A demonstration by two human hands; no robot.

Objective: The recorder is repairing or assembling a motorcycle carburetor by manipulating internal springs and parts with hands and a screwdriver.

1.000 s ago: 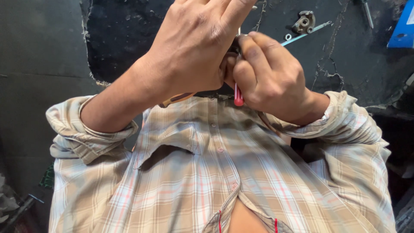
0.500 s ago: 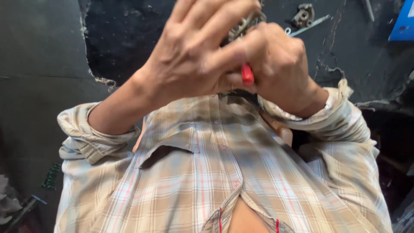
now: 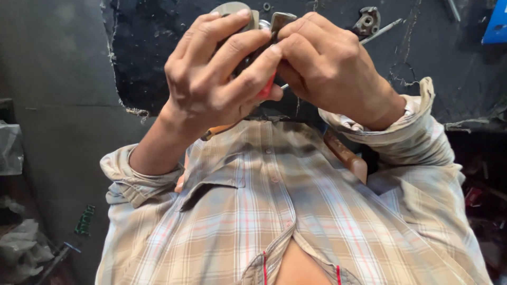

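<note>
Underneath, dark cracked worktop (image 3: 422, 68), scattered metal parts (image 3: 368, 21).

Dark cracked worktop (image 3: 433, 68), metal fitting (image 3: 367, 21), rod (image 3: 383, 31)

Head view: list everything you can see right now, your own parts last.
metal part: one, grey, held up between both hands
red piece: one, red, under the left thumb, mostly hidden
metal fitting: one, grey, on the dark surface, upper right
thin rod: one, silvery, beside the fitting
blue object: one, blue, top right corner
dark surface: one, black, cracked, behind the hands
plaid shirt: one, beige checked, lower frame
left hand: one, closed on the metal part
right hand: one, pinching it
</note>
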